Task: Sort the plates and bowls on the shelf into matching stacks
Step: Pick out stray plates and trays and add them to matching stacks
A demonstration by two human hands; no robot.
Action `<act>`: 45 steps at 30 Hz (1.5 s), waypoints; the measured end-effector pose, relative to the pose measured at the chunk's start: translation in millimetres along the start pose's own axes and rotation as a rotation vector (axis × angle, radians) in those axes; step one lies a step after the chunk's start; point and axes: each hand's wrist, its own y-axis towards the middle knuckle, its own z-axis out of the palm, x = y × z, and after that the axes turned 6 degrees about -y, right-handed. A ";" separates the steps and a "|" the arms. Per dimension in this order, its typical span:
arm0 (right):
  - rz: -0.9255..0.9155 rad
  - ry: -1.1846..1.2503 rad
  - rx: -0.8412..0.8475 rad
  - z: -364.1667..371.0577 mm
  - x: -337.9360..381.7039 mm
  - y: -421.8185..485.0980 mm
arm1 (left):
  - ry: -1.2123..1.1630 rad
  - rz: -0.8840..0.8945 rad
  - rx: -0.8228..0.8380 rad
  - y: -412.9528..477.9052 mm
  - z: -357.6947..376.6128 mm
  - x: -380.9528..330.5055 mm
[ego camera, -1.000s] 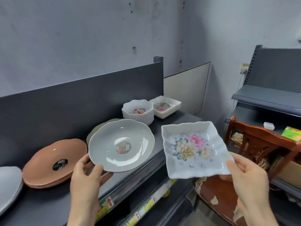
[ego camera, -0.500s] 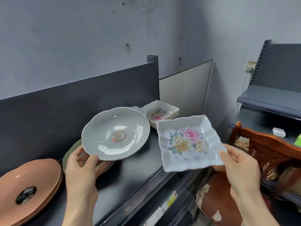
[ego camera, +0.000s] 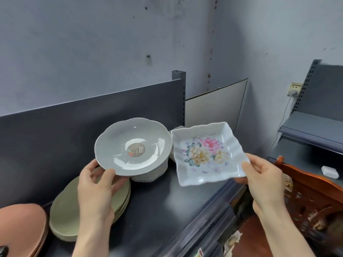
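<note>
My left hand (ego camera: 98,184) grips the near rim of a round grey scalloped plate (ego camera: 133,145) with a dark sticker in its middle, tilted toward me above a stack of white bowls (ego camera: 150,174) on the dark shelf (ego camera: 167,204). My right hand (ego camera: 263,175) holds a square white plate with pink and yellow flowers (ego camera: 207,153) by its right corner, just right of the grey plate. A stack of olive-green plates (ego camera: 65,216) lies under my left wrist. Terracotta plates (ego camera: 20,229) sit at the far left.
The shelf's dark back panel (ego camera: 74,130) and an upright post (ego camera: 179,95) stand behind the plates. A carved wooden chair (ego camera: 306,184) is at the right below the shelf edge. Another grey shelf unit (ego camera: 313,130) stands at the far right.
Both hands carried their plates to the right along the shelf. The grey plate now hangs over the white bowl stack and hides it, and the flowered plate covers the square dishes behind.
</note>
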 end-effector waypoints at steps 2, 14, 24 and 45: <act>-0.005 0.017 0.008 6.9 -0.5 9.0 | 0.013 0.013 -0.006 4.9 3.9 -1.5; 0.036 0.053 0.166 46.4 -23.7 81.9 | 0.048 0.090 -0.172 20.4 19.9 12.5; 0.077 -0.002 0.361 81.3 -39.9 171.3 | 0.121 0.174 -0.361 12.5 52.6 26.3; -0.303 -0.730 0.722 118.3 -64.1 222.5 | 0.197 0.245 -0.601 -40.4 117.8 55.1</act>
